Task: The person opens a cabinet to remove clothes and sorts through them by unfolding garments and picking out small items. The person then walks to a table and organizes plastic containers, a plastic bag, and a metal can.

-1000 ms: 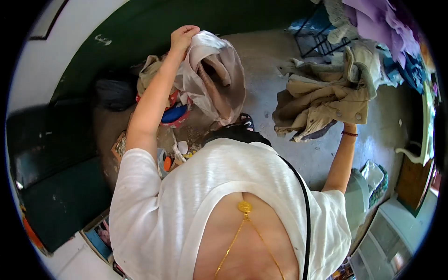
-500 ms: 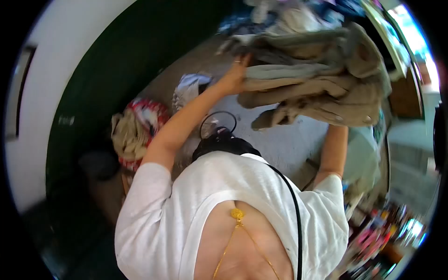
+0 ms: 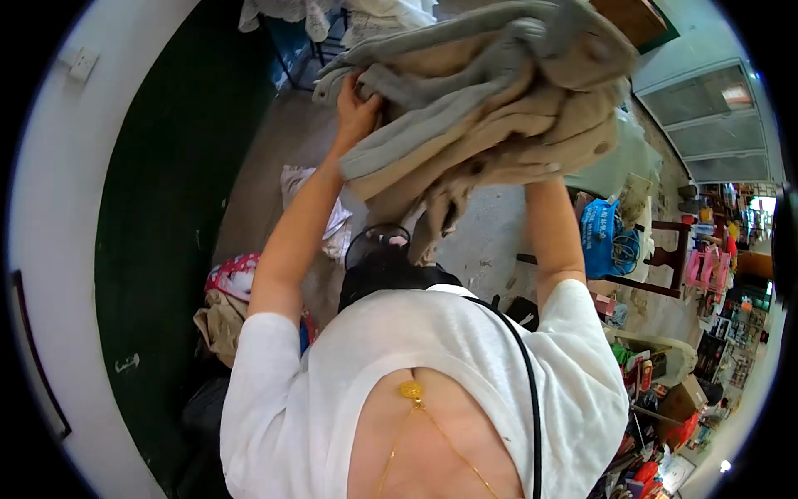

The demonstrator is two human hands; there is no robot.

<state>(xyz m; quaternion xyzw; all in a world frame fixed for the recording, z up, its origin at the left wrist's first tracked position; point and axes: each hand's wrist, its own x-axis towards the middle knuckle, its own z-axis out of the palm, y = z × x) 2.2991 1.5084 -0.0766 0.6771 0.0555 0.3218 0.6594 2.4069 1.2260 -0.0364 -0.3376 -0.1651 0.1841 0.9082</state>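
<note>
A bulky tan jacket (image 3: 499,125) with a grey-green side and round snap buttons is bunched up in the air in front of me. My left hand (image 3: 359,112) is closed on its left edge, thumb and fingers around the cloth. On the other side, my right forearm (image 3: 553,229) reaches up beneath the jacket. The cloth hides my right hand, so its fingers do not show. One loose part of the jacket hangs down in the middle, close to my dark lower clothing.
Light cloth (image 3: 337,216) lies on the floor at left, near a red patterned bundle (image 3: 233,274) and tan cloth (image 3: 220,324). A blue bag (image 3: 598,237) is beside a wooden chair (image 3: 669,258) at right. Lace-draped furniture (image 3: 291,17) stands ahead. Clutter fills the lower right.
My view has turned towards the right, bringing the blue bag and chair into sight. The jacket has shifted left and up in view, with my left hand still gripping it.
</note>
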